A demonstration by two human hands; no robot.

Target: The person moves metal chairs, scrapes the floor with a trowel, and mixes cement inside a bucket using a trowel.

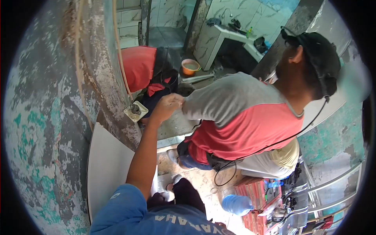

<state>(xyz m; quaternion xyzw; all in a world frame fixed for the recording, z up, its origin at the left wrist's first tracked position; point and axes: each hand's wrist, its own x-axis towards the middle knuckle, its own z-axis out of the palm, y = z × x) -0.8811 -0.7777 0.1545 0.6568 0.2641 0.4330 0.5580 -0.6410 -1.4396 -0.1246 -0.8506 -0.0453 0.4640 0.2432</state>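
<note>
My left hand (169,104) reaches forward at the end of my outstretched arm. Its fingers are loosely bent, with nothing visible in them. The fingertips are right beside the grey sleeve (219,98) of a person in a red and grey shirt (250,129); whether they touch it I cannot tell. Below and left of the hand, a pale square electrical box (136,111) with dark wires hangs at the end of a conduit (121,51). My right hand does not show clearly; the lower edge holds only my blue shirt (168,225).
Another person in red (137,66) bends in the doorway. An orange bucket (190,67) stands beyond, near a tiled counter (223,31). A white panel (107,168) leans against the peeling left wall. At lower right are a water jug (237,205), red crates (254,199) and metal frames (333,188).
</note>
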